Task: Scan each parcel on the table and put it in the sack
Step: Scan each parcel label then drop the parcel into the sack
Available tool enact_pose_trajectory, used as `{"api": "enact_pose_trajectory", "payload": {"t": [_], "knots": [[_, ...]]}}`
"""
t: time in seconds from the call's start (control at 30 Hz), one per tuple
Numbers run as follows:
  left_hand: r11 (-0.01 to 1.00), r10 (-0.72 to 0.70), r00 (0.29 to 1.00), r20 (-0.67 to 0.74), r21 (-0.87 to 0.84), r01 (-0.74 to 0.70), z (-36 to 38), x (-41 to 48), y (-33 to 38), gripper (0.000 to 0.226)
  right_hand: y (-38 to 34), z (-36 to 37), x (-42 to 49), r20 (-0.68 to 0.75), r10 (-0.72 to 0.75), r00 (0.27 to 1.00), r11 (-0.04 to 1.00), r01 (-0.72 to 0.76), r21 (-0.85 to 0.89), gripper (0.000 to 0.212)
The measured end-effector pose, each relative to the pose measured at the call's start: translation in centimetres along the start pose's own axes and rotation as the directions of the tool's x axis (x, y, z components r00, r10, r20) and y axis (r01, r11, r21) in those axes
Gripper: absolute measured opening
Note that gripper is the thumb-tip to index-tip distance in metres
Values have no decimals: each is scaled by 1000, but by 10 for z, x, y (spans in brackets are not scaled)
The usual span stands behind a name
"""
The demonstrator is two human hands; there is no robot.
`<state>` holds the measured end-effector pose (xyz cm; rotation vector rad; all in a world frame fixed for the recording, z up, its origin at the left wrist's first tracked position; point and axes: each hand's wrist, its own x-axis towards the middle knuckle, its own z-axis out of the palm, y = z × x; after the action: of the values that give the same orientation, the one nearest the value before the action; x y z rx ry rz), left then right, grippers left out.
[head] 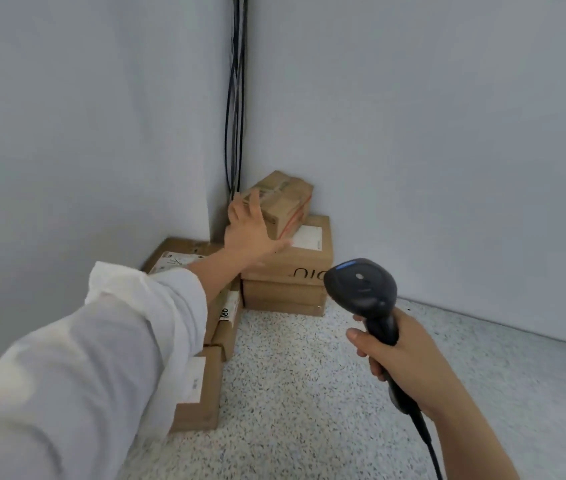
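Left hand [251, 232], fingers spread, is reaching for the top parcel [285, 202] at twelve o'clock; right hand [409, 358] is clutching the scanner [361, 285]; grasping likely next.

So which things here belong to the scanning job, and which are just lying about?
Job: scanner in the right hand; top parcel by the open left hand; big parcel under it; other parcels along the wall.
Just there: cables.

big carton [304, 263]: brown, white label on top.
small parcel [283, 202]: brown, taped, tilted, atop the big carton.
other parcels [184, 251]: brown, labelled, left of it.
scanner [361, 285]: black, upright, right of it.
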<state>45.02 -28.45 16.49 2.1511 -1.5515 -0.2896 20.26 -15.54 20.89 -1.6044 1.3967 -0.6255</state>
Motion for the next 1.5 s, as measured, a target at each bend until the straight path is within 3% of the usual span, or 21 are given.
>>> {"api": "enact_pose_trajectory", "payload": {"t": [0.3, 0.47, 0.93, 1.2, 1.5], "knots": [[991, -77, 991, 112, -100, 89, -7, 38, 5, 123, 0, -7, -18, -77, 35, 996, 999, -38, -34, 17], [992, -85, 995, 59, -84, 90, -3, 37, -2, 114, 4, -16, -28, -71, 32, 997, 999, -34, -38, 17], [986, -14, 998, 64, -162, 24, 14, -79, 27, 110, 45, -62, -73, 35, -36, 999, 996, 38, -79, 16], [953, -45, 969, 245, -279, 114, 80, -194, 46, 100, 92, -96, -114, 94, 19, 995, 996, -11, -88, 17], [921, -82, 800, 594, -262, 288, 180, -262, 41, 79, 131, -119, -143, 130, 88, 988, 991, -74, -110, 15]]}}
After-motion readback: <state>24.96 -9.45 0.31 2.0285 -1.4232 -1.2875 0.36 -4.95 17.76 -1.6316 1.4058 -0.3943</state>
